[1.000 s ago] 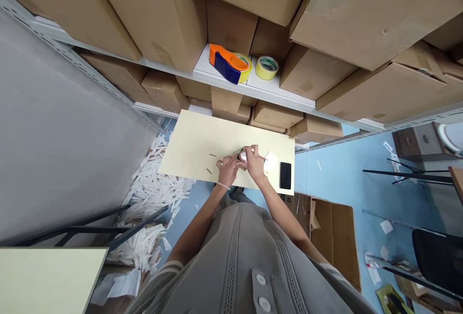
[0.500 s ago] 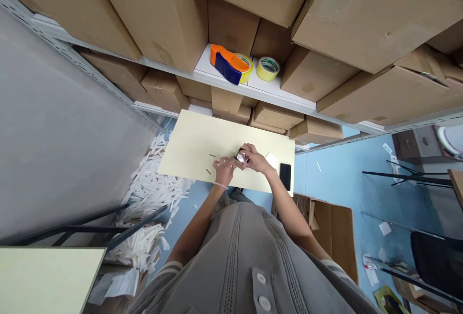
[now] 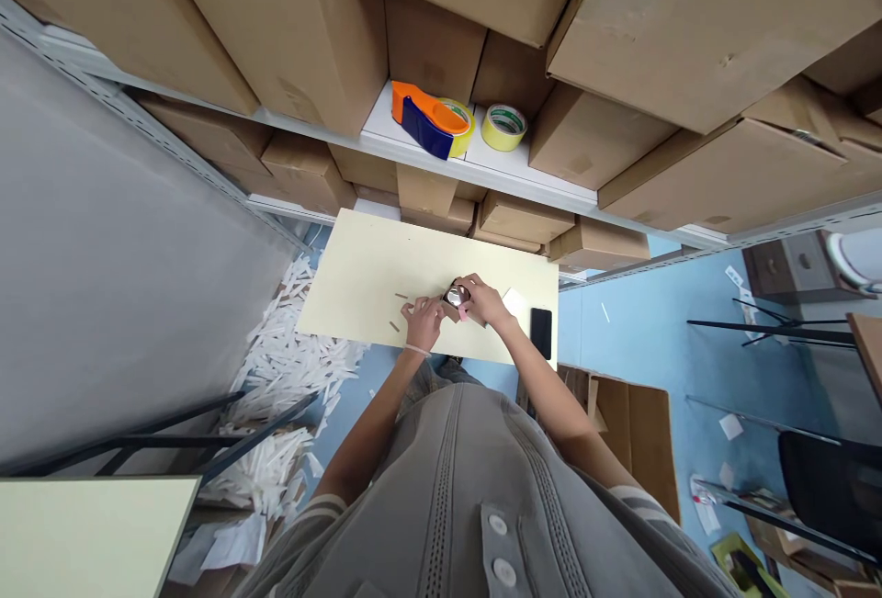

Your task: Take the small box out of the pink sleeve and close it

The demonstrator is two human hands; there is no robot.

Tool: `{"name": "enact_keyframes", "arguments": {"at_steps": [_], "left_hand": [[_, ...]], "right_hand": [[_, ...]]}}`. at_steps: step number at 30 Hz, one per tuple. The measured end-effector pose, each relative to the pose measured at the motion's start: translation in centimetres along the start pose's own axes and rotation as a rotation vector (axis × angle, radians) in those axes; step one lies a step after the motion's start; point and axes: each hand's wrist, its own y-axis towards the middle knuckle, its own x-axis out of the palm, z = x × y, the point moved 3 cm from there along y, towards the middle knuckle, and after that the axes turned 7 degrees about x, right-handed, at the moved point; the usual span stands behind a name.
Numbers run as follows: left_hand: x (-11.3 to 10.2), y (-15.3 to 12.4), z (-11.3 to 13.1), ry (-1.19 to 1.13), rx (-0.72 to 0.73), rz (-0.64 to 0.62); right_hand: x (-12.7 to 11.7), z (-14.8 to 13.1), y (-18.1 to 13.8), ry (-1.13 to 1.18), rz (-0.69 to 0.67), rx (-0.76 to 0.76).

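Over the cream table (image 3: 365, 258), a small round object (image 3: 456, 296) with a shiny silvery face and a dark rim is between my two hands. Its exact kind I cannot make out. Brown card-like parts and a pink piece (image 3: 462, 312) show at its near side. My right hand (image 3: 485, 302) is closed round its right side. From the left, my left hand (image 3: 424, 322) grips its edge with the fingertips, thumb held apart. Small brown strips (image 3: 395, 326) lie left of my left hand.
A black phone (image 3: 541, 333) and a white paper (image 3: 515, 304) lie right of my hands. Above, a shelf holds cardboard boxes (image 3: 606, 139), an orange and blue tape dispenser (image 3: 431, 120) and a tape roll (image 3: 504, 128). White paper strips (image 3: 296, 332) heap on the left floor.
The round object has turned in my hands, so its silvery face and the pink piece show more. Both hands stay near the same spot; the view has shifted slightly.
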Motion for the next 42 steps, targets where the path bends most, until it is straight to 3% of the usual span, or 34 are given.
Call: {"name": "enact_keyframes", "arguments": {"at_steps": [15,20,25,28,33,42], "left_hand": [[0.0,0.1,0.5,0.01,0.0,-0.003],[-0.2,0.0,0.9,0.028,0.0,0.009],[-1.1,-0.5,2.1,0.096,0.01,0.081],[-1.4,-0.8,2.8,0.109,0.077,0.043],[-1.4,-0.7,3.1,0.111,0.125,-0.038],[-1.2,-0.3,2.9,0.066,0.1,-0.049]], "right_hand": [[-0.4,-2.1,-1.0,-0.315,-0.002,-0.073],[-0.6,-1.2,-1.5,-0.238,0.039,-0.145],[-0.1,-0.1,-1.9,-0.014,0.139,-0.091],[0.2,0.2,-2.1,0.07,0.151,-0.132],[0.5,0.5,-2.0,0.036,0.111,-0.215],[-0.3,0.7,-1.6,-0.056,0.015,-0.342]]}}
